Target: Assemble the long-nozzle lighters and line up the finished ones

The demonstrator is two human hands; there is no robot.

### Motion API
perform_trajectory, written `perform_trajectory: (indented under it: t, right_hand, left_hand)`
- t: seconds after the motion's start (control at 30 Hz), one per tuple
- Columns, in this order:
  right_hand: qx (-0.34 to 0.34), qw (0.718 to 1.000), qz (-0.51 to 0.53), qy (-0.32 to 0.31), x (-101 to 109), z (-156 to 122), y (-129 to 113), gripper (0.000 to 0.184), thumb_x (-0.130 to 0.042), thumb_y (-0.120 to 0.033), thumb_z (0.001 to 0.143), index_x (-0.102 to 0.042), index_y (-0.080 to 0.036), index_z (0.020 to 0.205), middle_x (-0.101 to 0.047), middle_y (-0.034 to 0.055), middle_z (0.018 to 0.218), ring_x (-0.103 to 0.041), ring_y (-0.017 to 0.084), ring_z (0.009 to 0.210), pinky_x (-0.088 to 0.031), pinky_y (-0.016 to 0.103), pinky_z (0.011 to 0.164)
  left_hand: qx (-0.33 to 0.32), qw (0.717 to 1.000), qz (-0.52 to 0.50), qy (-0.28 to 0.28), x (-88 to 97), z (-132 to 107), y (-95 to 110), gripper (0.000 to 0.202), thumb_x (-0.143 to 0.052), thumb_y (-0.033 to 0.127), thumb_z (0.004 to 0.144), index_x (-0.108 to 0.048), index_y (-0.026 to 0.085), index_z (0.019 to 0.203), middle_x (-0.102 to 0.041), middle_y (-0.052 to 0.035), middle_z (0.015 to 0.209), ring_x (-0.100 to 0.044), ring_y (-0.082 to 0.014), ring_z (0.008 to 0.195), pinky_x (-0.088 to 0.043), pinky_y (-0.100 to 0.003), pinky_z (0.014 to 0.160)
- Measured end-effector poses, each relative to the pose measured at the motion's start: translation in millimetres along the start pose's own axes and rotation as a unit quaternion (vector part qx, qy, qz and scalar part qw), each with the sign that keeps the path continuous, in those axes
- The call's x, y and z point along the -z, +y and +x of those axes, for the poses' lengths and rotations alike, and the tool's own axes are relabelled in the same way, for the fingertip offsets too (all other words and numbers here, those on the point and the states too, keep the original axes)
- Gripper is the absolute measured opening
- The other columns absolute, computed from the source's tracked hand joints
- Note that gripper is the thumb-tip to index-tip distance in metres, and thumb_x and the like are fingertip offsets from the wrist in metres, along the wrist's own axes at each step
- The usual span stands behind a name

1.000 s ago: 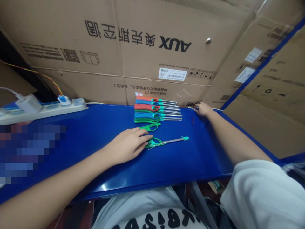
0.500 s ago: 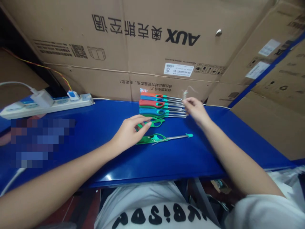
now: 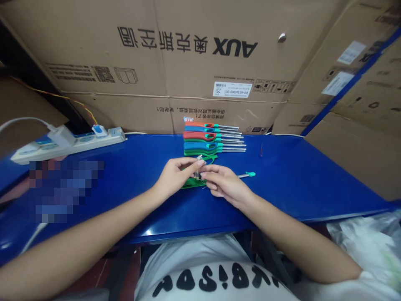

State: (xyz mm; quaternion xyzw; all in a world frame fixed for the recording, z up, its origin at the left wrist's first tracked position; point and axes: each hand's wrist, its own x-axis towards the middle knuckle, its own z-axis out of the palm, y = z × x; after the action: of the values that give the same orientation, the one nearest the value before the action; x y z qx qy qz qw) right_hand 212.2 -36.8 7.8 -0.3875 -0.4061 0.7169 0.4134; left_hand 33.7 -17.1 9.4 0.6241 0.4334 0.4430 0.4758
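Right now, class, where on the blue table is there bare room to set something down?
The widest patch of blue table lies between the teal tip and the side cardboard; a small red item sits at the back. Another lies between the power strip and left hand. Crowded: mid-table, where the right hand, green casing and lighters bunch close.

Hands (image 3: pixel 175 175) holding small part (image 3: pixel 197 172), lighters (image 3: pixel 197 146) beyond
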Motion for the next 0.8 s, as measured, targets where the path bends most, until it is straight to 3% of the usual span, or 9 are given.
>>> perform_trajectory:
  t: [0.13,0.23,0.33,0.63,0.8]
  right_hand:
    - [-0.076,0.974,0.211,-0.033,15,-14,3,0.026,-0.071,-0.014,0.075,-0.066,-0.012,0.101,-0.057,-0.003,0.076,-0.029,0.002,0.048,-0.02,0.012,0.034]
    - [-0.062,0.947,0.308,-0.061,23,-28,7,0.021,-0.062,-0.018,0.081,-0.066,-0.011,0.101,-0.048,-0.0035,0.074,-0.021,0.004,0.049,-0.021,0.01,0.033]
    - [-0.03,0.947,0.314,-0.063,27,-34,8,0.02,-0.059,-0.021,0.085,-0.066,-0.013,0.101,-0.043,-0.0035,0.074,-0.018,0.007,0.05,-0.023,0.011,0.032]
    - [-0.06,0.945,0.315,-0.07,24,-36,16,0.017,-0.056,-0.02,0.085,-0.063,-0.014,0.1,-0.044,-0.0039,0.073,-0.024,0.005,0.051,-0.024,0.011,0.035]
    - [-0.012,0.96,0.277,-0.037,23,-54,26,0.016,-0.062,-0.02,0.083,-0.065,-0.016,0.098,-0.047,-0.0027,0.075,-0.025,0.005,0.05,-0.022,0.011,0.032]
  left_hand:
    - [0.008,1.0,-0.016,0.001,-1.3,1,2,0.055,-0.077,0.067,0.075,-0.078,0.015,0.093,-0.078,-0.0069,0.088,-0.069,-0.0182,0.077,-0.058,-0.028,0.07]
    - [0.019,0.999,-0.018,-0.021,-2.3,1,1,0.057,-0.075,0.069,0.076,-0.076,0.015,0.094,-0.077,-0.0085,0.091,-0.069,-0.0183,0.078,-0.058,-0.028,0.067]
    - [0.024,0.999,-0.011,-0.036,-3.4,1,0,0.058,-0.072,0.07,0.078,-0.074,0.015,0.094,-0.075,-0.0077,0.087,-0.067,-0.0173,0.075,-0.056,-0.026,0.065]
    - [0.026,0.999,-0.018,-0.02,-2.6,3,-5,0.048,-0.067,0.062,0.085,-0.069,0.015,0.092,-0.055,0.0017,0.068,-0.051,-0.0103,0.058,-0.043,-0.021,0.052]
    - [0.057,0.998,-0.005,-0.021,-1.5,2,-5,0.048,-0.063,0.059,0.089,-0.069,0.015,0.106,-0.047,0.0049,0.059,-0.042,-0.0097,0.05,-0.033,-0.022,0.048]
